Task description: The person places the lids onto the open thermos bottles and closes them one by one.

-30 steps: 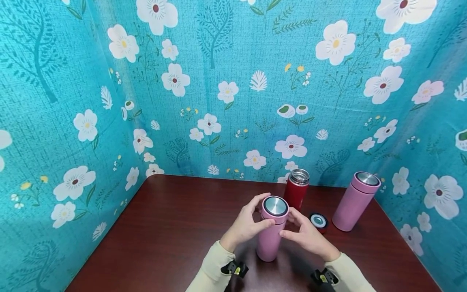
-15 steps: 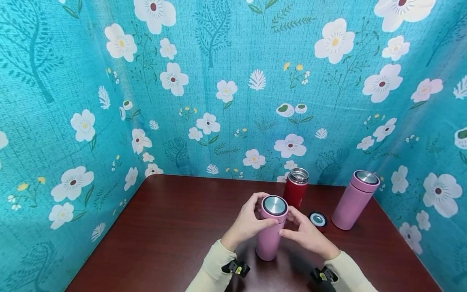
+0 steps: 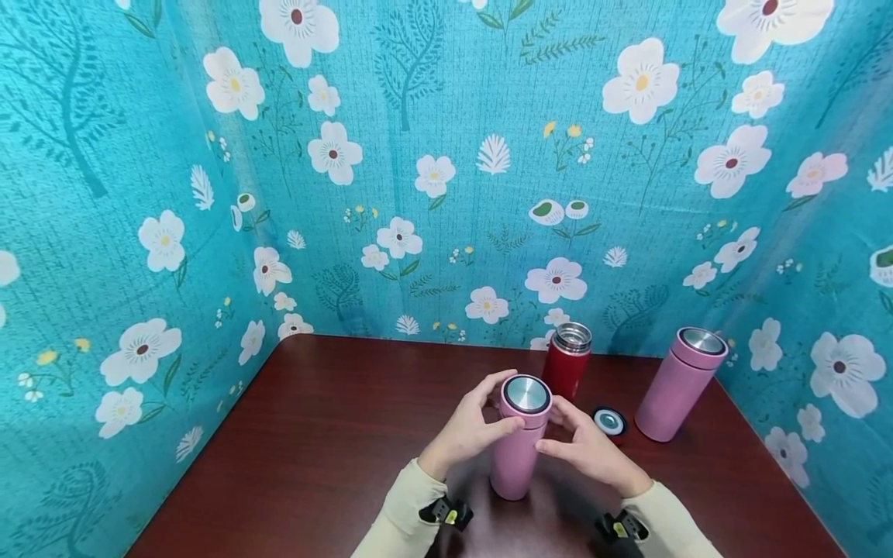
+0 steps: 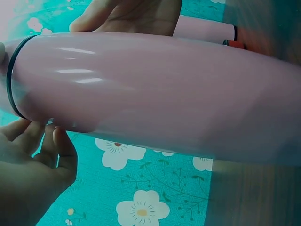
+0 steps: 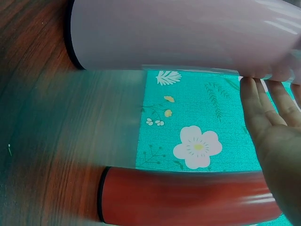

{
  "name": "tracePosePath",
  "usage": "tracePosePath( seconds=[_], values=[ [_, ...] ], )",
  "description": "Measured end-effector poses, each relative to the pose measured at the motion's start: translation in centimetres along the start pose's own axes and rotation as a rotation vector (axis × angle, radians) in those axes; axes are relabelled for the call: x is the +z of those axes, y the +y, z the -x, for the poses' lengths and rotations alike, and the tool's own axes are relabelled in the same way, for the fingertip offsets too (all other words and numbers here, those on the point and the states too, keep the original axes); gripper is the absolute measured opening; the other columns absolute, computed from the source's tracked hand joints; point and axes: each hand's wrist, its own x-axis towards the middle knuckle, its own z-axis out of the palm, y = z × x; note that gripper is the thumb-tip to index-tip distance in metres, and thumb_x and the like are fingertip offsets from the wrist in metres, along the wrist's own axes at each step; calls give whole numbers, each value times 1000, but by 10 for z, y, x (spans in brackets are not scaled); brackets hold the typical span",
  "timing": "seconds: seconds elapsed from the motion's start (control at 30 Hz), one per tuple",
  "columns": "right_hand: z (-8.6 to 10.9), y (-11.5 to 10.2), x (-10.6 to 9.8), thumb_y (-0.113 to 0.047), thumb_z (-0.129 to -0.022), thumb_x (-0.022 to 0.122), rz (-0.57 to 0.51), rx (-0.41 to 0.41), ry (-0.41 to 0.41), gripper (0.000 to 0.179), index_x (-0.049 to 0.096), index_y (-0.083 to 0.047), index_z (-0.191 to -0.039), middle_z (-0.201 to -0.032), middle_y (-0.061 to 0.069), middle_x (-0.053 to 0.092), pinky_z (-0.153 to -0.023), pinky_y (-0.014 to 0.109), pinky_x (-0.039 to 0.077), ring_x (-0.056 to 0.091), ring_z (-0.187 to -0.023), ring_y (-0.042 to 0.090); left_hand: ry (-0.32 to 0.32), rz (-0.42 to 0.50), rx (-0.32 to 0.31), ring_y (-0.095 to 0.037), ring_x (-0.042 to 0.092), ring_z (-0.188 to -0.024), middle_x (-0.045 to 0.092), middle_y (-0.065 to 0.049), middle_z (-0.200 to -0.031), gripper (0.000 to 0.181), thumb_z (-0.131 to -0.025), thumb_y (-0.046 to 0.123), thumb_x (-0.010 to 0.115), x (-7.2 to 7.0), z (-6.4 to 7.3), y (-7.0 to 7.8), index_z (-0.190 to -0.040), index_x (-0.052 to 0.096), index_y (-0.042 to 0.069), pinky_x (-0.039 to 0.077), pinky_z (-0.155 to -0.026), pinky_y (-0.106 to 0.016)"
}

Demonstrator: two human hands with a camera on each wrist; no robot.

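Note:
A pink thermos [image 3: 515, 465] with a silver-topped lid [image 3: 526, 394] stands upright on the table in front of the person. From the left, the left hand [image 3: 469, 428] grips it at the lid, thumb across the front and fingers around the far side. On the other side the right hand [image 3: 593, 449] holds the upper body just below the lid seam, its thumb at the front. The left wrist view shows the dark seam ring near the left hand's fingertips [image 4: 63, 141]. In the right wrist view, the right hand's fingers [image 5: 254, 103] touch the pink wall.
Behind the hands stands a red thermos [image 3: 567, 360] without its lid, its steel mouth showing. A round lid [image 3: 610, 424] lies upside down beside it. Another pink thermos [image 3: 680, 387], lidded, stands at the right. Flowered blue cloth [image 3: 432, 232] encloses the dark wooden table [image 3: 314, 434].
Both hands keep their places on the pink thermos. The left thumb shifts slightly over the lid's front; the whole head view sways a little.

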Motion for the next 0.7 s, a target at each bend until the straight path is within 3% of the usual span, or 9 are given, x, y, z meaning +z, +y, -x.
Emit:
tracePosePath(
  seconds=[0.23, 0.5, 0.57, 0.63, 0.7],
  values=[
    [1, 2, 0, -7, -89, 64, -45, -7, -16, 55, 39, -9, -138, -135, 15, 50, -90, 27, 45, 53, -117, 12, 33, 17, 2, -13, 53, -98, 58, -1, -113, 55, -83, 21, 72, 2, 0, 0, -132, 47, 15, 47, -82, -31],
    [1, 6, 0, -6, -89, 63, -46, -18, -32, 54, 39, -9, -137, -135, 14, 50, -91, 27, 45, 52, -118, 13, 39, -12, -26, -12, 54, -95, 59, 4, -112, 59, -78, 22, 77, 3, -1, 5, -130, 48, 19, 50, -77, -29],
    [1, 5, 0, -7, -89, 63, -40, -10, -31, 54, 39, -9, -137, -135, 13, 50, -91, 27, 45, 52, -118, 13, 28, -31, -21, -10, 54, -97, 59, 5, -114, 58, -80, 22, 76, 2, -2, 5, -131, 48, 20, 49, -80, -29],
    [1, 5, 0, -7, -89, 63, -34, -4, -32, 54, 39, -10, -138, -135, 13, 50, -90, 27, 45, 52, -118, 13, -12, -35, -38, -9, 53, -99, 59, 2, -117, 58, -83, 19, 74, -2, -1, 15, -134, 47, 16, 47, -85, -32],
    [1, 5, -1, -7, -89, 63, -25, -3, -32, 54, 39, -10, -138, -135, 13, 50, -90, 27, 45, 52, -118, 13, -53, -37, -30, -9, 52, -102, 58, 1, -121, 59, -86, 27, 70, -5, -2, 12, -137, 45, 16, 46, -87, -33]
  ],
)
